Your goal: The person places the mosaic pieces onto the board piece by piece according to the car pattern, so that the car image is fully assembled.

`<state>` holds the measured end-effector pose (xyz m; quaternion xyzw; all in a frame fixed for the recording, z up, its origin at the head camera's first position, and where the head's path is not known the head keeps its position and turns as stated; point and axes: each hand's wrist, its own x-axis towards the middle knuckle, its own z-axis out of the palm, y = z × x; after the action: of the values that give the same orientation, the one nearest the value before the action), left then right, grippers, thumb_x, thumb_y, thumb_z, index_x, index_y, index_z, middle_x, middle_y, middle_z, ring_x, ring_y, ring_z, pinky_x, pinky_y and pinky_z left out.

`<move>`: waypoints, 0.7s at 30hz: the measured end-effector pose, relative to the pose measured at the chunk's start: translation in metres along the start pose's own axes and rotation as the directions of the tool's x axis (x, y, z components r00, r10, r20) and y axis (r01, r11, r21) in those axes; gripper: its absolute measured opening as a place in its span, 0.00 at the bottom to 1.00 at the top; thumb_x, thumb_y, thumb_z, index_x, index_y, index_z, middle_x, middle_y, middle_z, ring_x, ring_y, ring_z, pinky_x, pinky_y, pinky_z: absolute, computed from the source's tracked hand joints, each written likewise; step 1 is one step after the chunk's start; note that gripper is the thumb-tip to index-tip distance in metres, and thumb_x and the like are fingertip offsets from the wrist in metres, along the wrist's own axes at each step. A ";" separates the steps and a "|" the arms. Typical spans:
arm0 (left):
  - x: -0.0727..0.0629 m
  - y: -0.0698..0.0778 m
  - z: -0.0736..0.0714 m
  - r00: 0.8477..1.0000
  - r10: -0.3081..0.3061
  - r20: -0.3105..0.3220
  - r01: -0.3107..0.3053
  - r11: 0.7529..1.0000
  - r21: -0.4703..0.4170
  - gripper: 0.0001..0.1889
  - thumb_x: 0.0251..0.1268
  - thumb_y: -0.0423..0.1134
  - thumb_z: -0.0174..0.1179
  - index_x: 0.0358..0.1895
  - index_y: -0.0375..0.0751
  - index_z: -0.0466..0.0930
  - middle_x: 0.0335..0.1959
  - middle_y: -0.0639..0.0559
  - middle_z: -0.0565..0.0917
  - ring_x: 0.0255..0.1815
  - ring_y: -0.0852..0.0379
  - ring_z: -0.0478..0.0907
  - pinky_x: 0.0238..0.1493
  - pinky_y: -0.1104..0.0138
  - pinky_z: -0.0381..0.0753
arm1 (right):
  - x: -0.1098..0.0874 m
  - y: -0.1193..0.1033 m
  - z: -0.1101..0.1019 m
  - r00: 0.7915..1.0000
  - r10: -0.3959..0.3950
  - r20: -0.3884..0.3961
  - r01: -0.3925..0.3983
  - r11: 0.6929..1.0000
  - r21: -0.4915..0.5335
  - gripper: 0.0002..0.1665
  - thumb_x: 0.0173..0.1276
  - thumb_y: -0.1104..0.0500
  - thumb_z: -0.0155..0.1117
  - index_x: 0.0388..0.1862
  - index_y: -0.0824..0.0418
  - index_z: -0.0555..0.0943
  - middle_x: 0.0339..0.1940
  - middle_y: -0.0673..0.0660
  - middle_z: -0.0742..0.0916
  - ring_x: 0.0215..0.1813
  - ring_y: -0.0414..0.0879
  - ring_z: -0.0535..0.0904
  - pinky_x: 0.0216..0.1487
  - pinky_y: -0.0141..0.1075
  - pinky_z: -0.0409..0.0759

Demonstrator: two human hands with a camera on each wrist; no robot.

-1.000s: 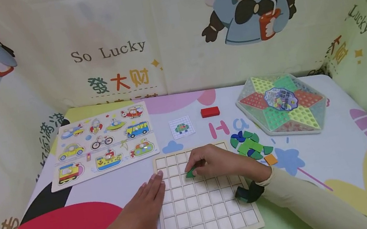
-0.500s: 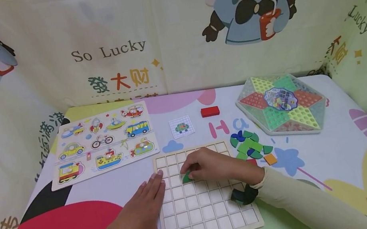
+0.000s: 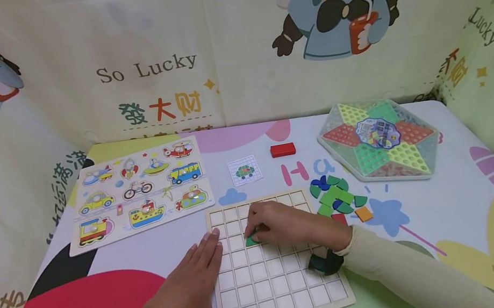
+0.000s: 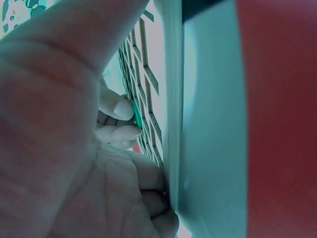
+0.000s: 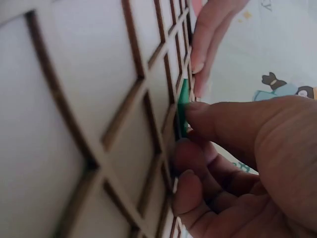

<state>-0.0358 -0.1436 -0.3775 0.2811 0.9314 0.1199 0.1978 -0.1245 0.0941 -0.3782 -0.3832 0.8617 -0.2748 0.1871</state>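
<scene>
Cartoon-print backdrop (image 3: 235,25) behind desk (image 3: 155,251). Left hand (image 3: 188,289): spread along left edge of gridded board (image 3: 279,288), presumably for steadying. Right hand (image 3: 280,222): pinching green piece (image 3: 251,241) at board's upper-left area, likely for fingertip control. Loose pieces (image 3: 334,195) just beside board, seemingly for easy reach.

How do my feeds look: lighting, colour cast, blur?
Head: bright, pale wooden grid board legible, soft shadow around the right hand; left wrist: teal cast, tinting the patterned tablecloth; right wrist: dim, nearest part of the board soft, thin green piece distinct.
</scene>
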 end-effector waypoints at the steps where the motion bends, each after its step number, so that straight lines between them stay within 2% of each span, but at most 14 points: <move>1: 0.000 0.000 0.000 1.000 0.000 0.000 0.000 1.000 -0.001 0.70 0.27 0.74 0.71 0.75 0.33 0.55 0.78 0.42 0.47 0.77 0.41 0.41 0.72 0.45 0.49 | 0.000 0.000 0.000 1.000 0.004 0.007 -0.004 1.000 0.004 0.09 0.65 0.62 0.69 0.44 0.56 0.88 0.38 0.44 0.78 0.38 0.37 0.73 0.42 0.27 0.75; 11: 0.001 0.000 0.000 1.000 -0.002 0.002 0.002 1.000 -0.016 0.70 0.27 0.73 0.72 0.75 0.33 0.55 0.78 0.42 0.47 0.77 0.41 0.41 0.71 0.45 0.50 | 0.000 -0.001 -0.002 0.999 0.022 0.037 -0.022 1.000 0.009 0.10 0.64 0.61 0.70 0.44 0.55 0.87 0.38 0.45 0.78 0.38 0.38 0.74 0.42 0.27 0.76; 21: 0.001 -0.001 0.000 1.000 -0.013 0.001 0.013 0.999 -0.050 0.71 0.25 0.74 0.72 0.75 0.33 0.54 0.78 0.42 0.45 0.77 0.41 0.39 0.71 0.45 0.53 | -0.005 0.005 -0.007 0.999 0.037 -0.032 -0.035 0.998 0.047 0.08 0.67 0.60 0.68 0.44 0.55 0.88 0.35 0.42 0.79 0.37 0.38 0.75 0.39 0.30 0.78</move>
<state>-0.0369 -0.1439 -0.3782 0.2701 0.9298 0.1415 0.2060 -0.1279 0.1025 -0.3749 -0.3587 0.8648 -0.2978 0.1867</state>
